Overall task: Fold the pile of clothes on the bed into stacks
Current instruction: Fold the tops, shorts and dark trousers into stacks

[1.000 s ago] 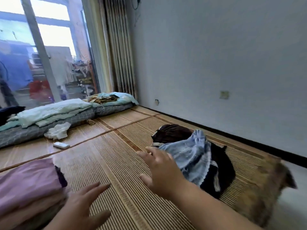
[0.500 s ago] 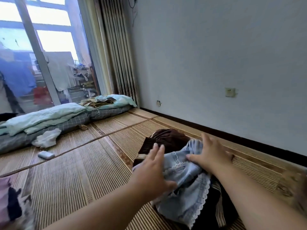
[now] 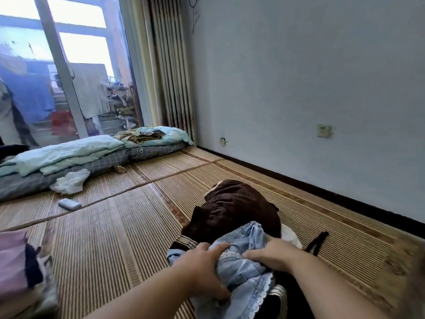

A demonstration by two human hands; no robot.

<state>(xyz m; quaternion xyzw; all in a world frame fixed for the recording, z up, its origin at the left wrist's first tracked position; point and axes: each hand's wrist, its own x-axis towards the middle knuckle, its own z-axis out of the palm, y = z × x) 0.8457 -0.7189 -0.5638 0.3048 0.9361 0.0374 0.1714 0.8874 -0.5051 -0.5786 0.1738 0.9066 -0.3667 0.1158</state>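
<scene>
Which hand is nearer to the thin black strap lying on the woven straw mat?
Right. The right hand holds the light blue denim garment just left of the thin black strap; the left hand grips the same garment farther left.

Both bare forearms reach forward from the lower edge of the view and draw in toward each other. The left hand [image 3: 207, 270] grips a blue garment [image 3: 243, 275], with its fingers curled over the top of the cloth and its thumb wrapped underneath. The right hand [image 3: 270, 254] lies palm down just beside it on the same garment, fingers pointing toward the left hand and bent into the fabric. The two hands are close together but apart.
</scene>
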